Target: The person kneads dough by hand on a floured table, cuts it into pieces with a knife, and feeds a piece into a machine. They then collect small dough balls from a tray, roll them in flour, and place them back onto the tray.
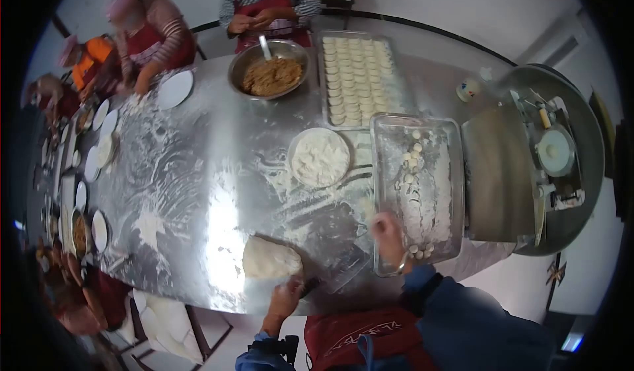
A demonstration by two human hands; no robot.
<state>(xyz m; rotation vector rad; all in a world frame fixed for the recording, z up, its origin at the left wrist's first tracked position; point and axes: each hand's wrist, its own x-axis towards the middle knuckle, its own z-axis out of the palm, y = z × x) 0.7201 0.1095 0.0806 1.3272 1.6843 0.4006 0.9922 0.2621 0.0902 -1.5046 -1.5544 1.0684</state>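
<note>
1. Head view looks down on a floured steel table (198,193); the person's left hand (285,298) sits at 6 o'clock, fingers curled around a dark-handled tool (310,286), just below the lump of dough (271,260).
2. At 4 o'clock the right hand (388,236) rests at the near left edge of the clear floured tray (417,193); it is blurred, so whether its fingers pinch anything cannot be told.
3. Small dough pieces (421,251) lie in that tray's near corner, just beside the right hand.
4. Between the tray and the table's middle stands a bowl of flour (319,157).
5. At 12 o'clock a metal bowl of brown filling (269,74) holds a spoon, with a tray of round wrappers (356,80) beside it.
6. Other people work at the far edge, well apart from both hands.
7. A steel machine (528,166) stands at 3 o'clock.
</note>
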